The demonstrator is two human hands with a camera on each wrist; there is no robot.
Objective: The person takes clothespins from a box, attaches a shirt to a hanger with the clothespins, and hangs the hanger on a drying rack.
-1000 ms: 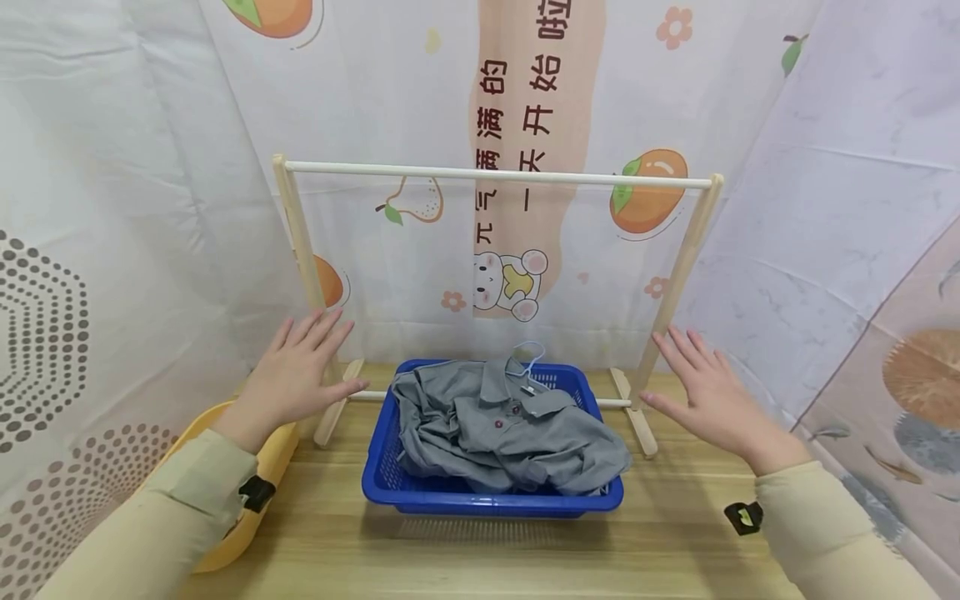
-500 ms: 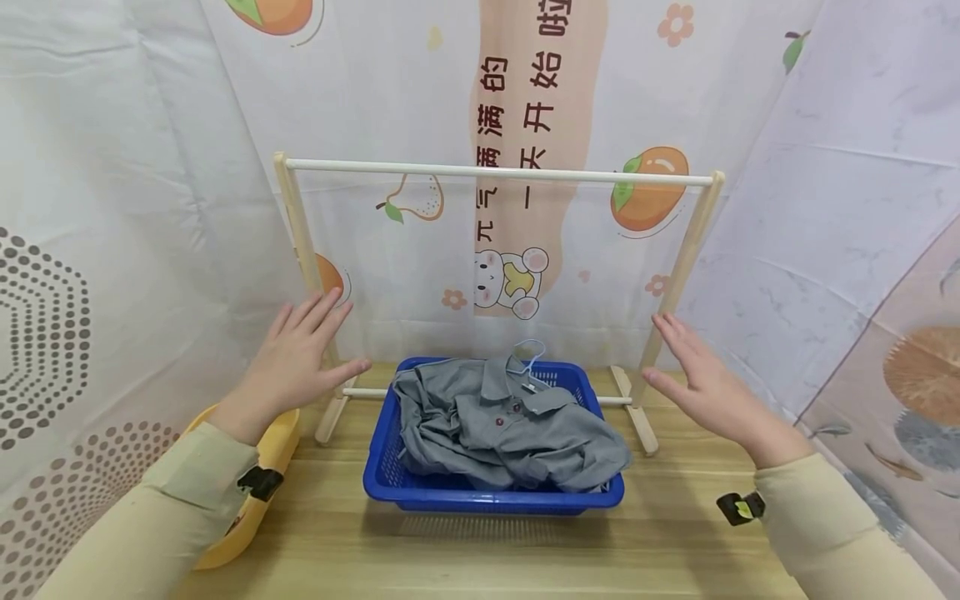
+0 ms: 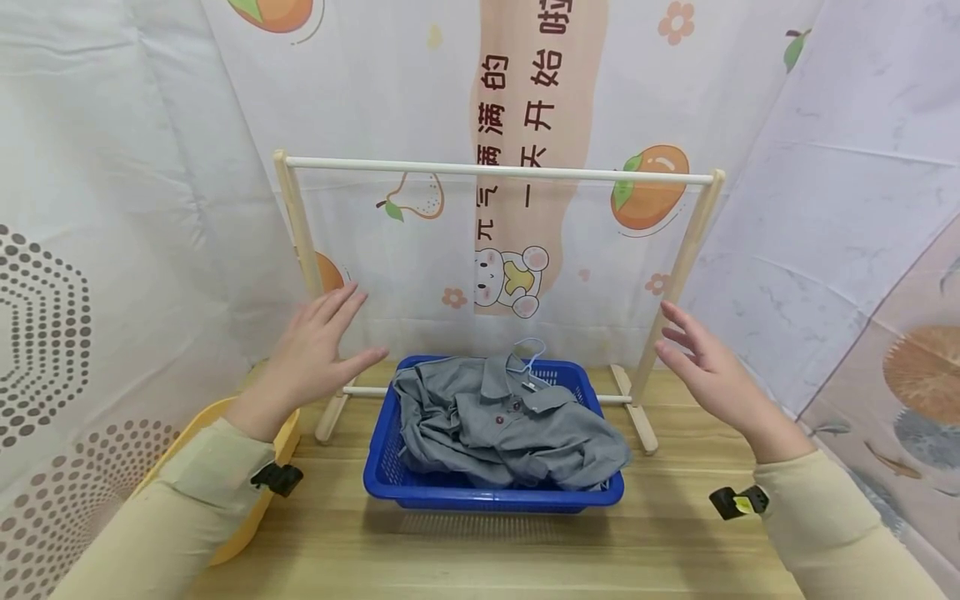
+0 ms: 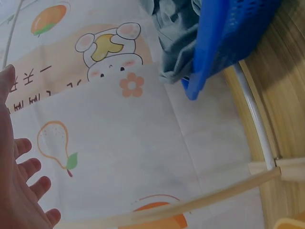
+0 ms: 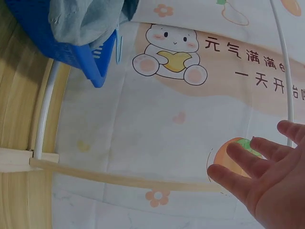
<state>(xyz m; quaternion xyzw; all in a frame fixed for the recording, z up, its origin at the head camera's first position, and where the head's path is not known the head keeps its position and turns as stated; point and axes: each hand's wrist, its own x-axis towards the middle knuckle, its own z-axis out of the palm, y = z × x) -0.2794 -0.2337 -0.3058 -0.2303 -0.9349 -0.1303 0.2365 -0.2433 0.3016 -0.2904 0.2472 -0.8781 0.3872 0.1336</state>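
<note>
A grey buttoned shirt lies bunched in a blue plastic basket at the middle of the table. From the shirt's collar sticks up the hook of a light blue hanger. My left hand hovers left of the basket, thumb spread from extended fingers, holding nothing. On the other side my right hand is raised in the air, palm inward, its fingers slightly bent around nothing. Both wrist views show the palms free, with the basket's side and shirt some way off.
Behind the basket stands a wooden rack with a white top rail and posts at both ends. A yellow basket sits at the left, partly under the left sleeve. Printed cloth hangs around the wooden table.
My left hand has moved up and inward to the right. The right hand has risen slightly and turned, its fingers bending a little. The shirt and basket have stayed put.
</note>
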